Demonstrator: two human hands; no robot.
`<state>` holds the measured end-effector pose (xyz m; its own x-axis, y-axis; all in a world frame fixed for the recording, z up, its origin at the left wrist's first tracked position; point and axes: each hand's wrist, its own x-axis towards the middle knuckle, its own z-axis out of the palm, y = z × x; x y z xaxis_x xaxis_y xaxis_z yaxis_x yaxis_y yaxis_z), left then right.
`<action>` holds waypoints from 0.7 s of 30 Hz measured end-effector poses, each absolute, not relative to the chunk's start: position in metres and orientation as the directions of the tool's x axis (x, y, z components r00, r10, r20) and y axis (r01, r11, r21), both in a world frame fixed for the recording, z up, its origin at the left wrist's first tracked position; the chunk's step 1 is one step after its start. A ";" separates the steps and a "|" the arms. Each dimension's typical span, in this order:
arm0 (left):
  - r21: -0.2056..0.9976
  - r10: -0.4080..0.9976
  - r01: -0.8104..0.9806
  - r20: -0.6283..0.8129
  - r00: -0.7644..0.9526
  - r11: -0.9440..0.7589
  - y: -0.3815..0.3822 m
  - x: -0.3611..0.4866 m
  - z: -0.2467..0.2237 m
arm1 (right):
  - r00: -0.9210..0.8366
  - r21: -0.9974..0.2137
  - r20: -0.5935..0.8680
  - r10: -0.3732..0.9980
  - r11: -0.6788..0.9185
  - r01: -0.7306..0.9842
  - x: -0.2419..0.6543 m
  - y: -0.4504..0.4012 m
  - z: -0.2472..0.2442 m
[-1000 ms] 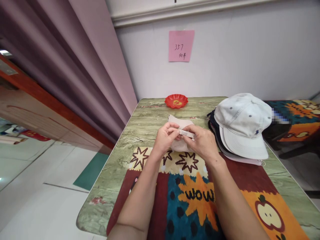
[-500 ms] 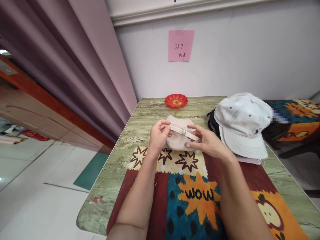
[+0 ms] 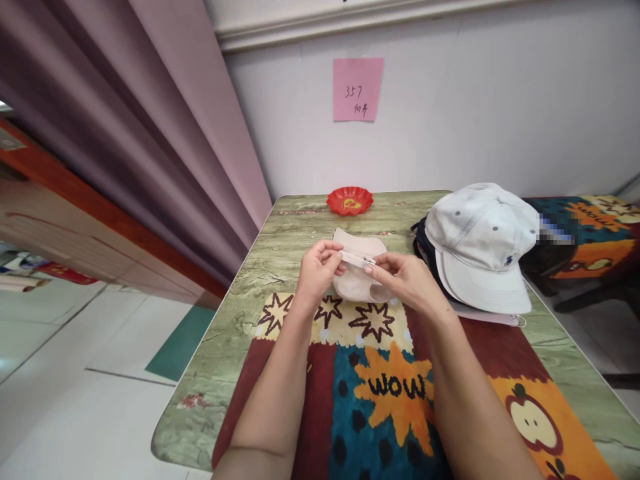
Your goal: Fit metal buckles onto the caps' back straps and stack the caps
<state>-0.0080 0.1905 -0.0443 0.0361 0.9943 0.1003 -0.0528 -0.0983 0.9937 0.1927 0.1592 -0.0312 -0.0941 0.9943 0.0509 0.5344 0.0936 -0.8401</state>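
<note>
A pale pinkish-white cap (image 3: 353, 283) lies on the table in front of me, its brim pointing away toward the wall. Across its back runs a narrow strap with a small buckle. Thumb and fingers of my left hand (image 3: 320, 267) pinch the strap's left part. On the other side, my right hand (image 3: 407, 277) pinches the strap at the buckle, which its fingertips partly cover. Close by on the right, a stack of caps is topped by a white cap (image 3: 480, 227) with a small dark blue emblem; a dark cap shows beneath.
A red scalloped dish (image 3: 350, 201) stands near the wall. The wood-patterned table (image 3: 200, 387) carries a colourful printed mat (image 3: 395, 387). A pink note (image 3: 357, 90) is stuck to the wall, and a purple curtain (image 3: 200, 100) hangs at left.
My right hand has moved left along the strap and closed its fingers at the buckle. My left hand keeps its pinch. The view has shifted slightly.
</note>
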 end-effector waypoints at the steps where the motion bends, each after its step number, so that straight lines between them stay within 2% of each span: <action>1: 0.995 0.995 -0.043 0.097 0.036 -0.095 0.190 -0.008 -0.044 | -0.077 -0.824 0.067 0.995 0.099 0.558 0.189 0.159 -0.032; 4: 0.991 0.992 0.053 0.125 -0.004 -0.125 0.188 -0.009 -0.040 | -0.073 -0.813 0.102 0.992 0.125 0.568 0.183 0.158 -0.032; 6: 0.959 0.977 0.189 0.213 0.012 -0.211 0.183 -0.011 -0.033 | -0.103 -0.828 0.118 0.988 0.155 0.539 0.183 0.157 -0.031; 9: 0.863 0.929 0.352 0.301 0.215 -0.361 0.174 -0.013 -0.019 | -0.203 -0.852 0.149 0.968 0.229 0.471 0.186 0.156 -0.028; 12: 0.801 0.882 0.427 0.251 0.400 -0.421 0.170 -0.017 -0.010 | -0.267 -0.876 0.159 0.951 0.260 0.407 0.188 0.155 -0.028; 17: 0.783 0.899 0.485 0.208 0.385 -0.389 0.174 -0.024 -0.012 | -0.270 -0.930 0.123 0.955 0.206 0.306 0.190 0.157 -0.032; 21: 0.840 0.900 0.428 0.148 0.411 -0.334 0.176 -0.023 -0.016 | -0.262 -0.917 0.125 0.957 0.212 0.337 0.188 0.157 -0.032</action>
<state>-0.0230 0.1763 -0.0159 0.4109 0.8996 0.1483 0.4280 -0.3339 0.8399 0.1880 0.1568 -0.0325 -0.2620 0.9569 0.1251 0.3372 0.2122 -0.9172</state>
